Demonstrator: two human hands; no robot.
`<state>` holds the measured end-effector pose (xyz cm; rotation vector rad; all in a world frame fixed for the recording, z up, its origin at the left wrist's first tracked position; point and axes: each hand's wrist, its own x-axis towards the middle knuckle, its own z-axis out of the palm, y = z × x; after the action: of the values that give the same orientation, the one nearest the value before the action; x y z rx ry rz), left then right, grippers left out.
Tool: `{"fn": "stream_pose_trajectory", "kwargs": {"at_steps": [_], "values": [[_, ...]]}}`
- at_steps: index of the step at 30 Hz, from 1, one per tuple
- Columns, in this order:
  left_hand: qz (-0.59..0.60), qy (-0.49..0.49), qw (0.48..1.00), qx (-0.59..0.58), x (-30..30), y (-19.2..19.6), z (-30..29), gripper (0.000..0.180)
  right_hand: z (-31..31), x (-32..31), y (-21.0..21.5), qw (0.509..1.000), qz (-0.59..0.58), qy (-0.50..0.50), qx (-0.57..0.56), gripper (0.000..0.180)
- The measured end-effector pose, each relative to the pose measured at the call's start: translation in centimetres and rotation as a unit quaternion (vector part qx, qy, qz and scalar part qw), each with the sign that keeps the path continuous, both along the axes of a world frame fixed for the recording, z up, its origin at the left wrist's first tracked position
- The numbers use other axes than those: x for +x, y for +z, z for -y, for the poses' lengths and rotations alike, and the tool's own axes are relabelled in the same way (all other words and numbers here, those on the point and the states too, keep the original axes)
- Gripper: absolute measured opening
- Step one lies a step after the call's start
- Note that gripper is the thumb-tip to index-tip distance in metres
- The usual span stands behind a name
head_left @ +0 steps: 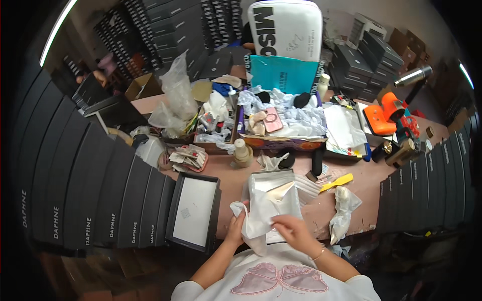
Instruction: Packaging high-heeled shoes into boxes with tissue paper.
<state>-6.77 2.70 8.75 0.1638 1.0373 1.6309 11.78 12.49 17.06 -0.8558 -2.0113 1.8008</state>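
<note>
An open shoebox lies in front of me, its inside pale. In it rests a cream pointed shoe, partly covered by white paper. Over the box's near left part, my left hand grips a bundle of white tissue paper. A pale tip shows at the bundle's lower end; what the paper wraps is mostly hidden. My right hand has its fingers pinched at the paper's right edge. To the left lies a black box lid with a white inside.
Tall stacks of dark shoeboxes flank the left, with more boxes at right. A paper-wrapped bundle and a yellow tool lie right of the shoebox. Behind stand a bottle, a carton of crumpled paper, and a pink phone.
</note>
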Motion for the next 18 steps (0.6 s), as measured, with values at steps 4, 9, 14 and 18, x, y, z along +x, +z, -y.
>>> {"fn": "stream_pose_trajectory", "kwargs": {"at_steps": [4, 9, 14, 18], "values": [[0.025, -0.116, 0.992, 0.041, -2.6, 0.7, 2.6, 0.051, -4.9, 0.6, 2.5, 0.898, 0.119, 0.114, 0.408, 0.049], [-0.127, -0.064, 0.988, -0.057, -4.9, -1.4, 3.4, 0.05, -3.9, 0.9, 0.2, 0.888, 0.182, 0.19, 0.377, 0.052], [-0.083, 0.239, 0.967, 0.021, -4.1, 3.7, 2.7, 0.042, -4.0, 3.7, -3.5, 0.945, 0.146, -0.106, 0.274, 0.036], [-0.541, 0.134, 0.814, 0.164, -1.3, 6.2, 0.2, 0.029, -7.4, 7.6, -4.5, 0.952, 0.086, -0.29, 0.049, 0.028]]}}
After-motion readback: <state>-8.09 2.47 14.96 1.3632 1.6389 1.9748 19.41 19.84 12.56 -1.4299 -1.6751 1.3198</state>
